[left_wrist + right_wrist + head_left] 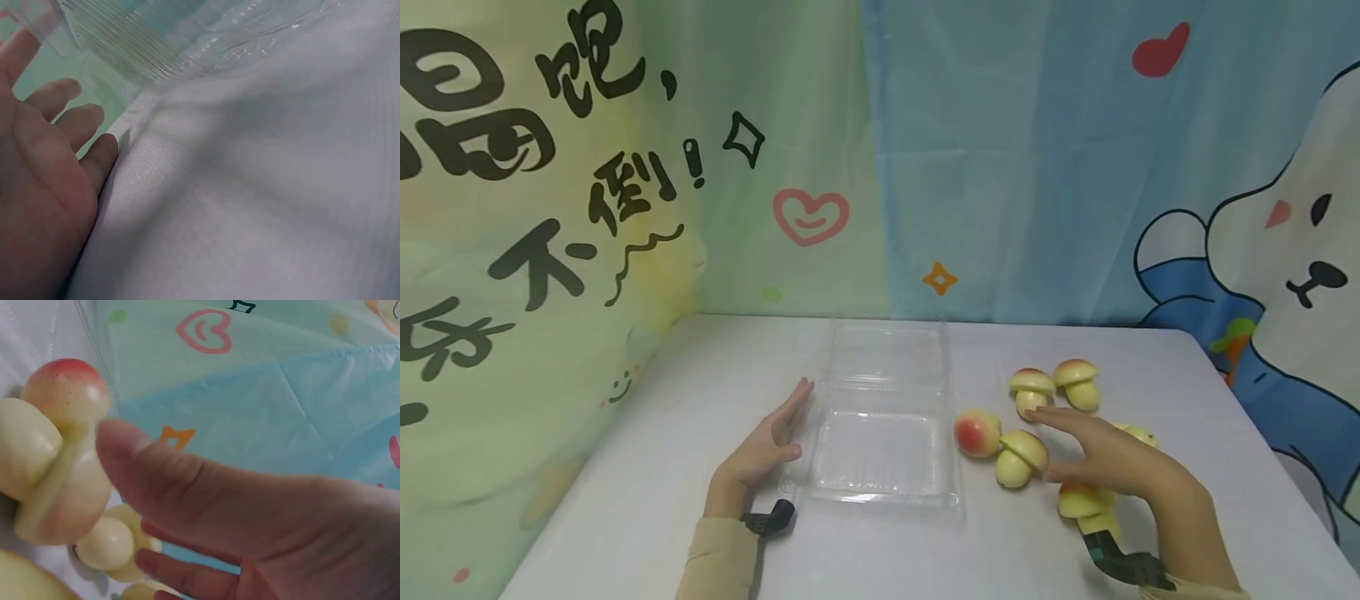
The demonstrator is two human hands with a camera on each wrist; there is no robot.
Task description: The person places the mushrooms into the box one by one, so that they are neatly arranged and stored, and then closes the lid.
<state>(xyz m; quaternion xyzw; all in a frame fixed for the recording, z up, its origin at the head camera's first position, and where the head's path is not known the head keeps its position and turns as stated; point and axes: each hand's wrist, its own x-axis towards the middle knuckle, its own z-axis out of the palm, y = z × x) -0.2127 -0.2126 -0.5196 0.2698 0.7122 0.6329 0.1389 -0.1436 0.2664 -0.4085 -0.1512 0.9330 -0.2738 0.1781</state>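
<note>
A clear plastic clamshell box [877, 450] lies unfolded on the table, its lid [887, 354] toward the back. Beside the box's left edge is my left hand [758, 454], fingers extended and holding nothing; whether it touches the plastic I cannot tell. My right hand [1116, 458] reaches over several toy mushrooms with pale yellow stems and reddish caps, its fingers loosely spread. In the right wrist view, the thumb [156, 472] is close to one mushroom [69, 487]; contact is unclear. Another mushroom [1137, 434] is partly hidden behind that hand.
The mushrooms lie right of the box; two [1032, 387] [1077, 385] sit farther back, and one [1088, 504] lies near the right wrist. A white cloth covers the table [865, 554]. A printed curtain [1000, 167] hangs behind it.
</note>
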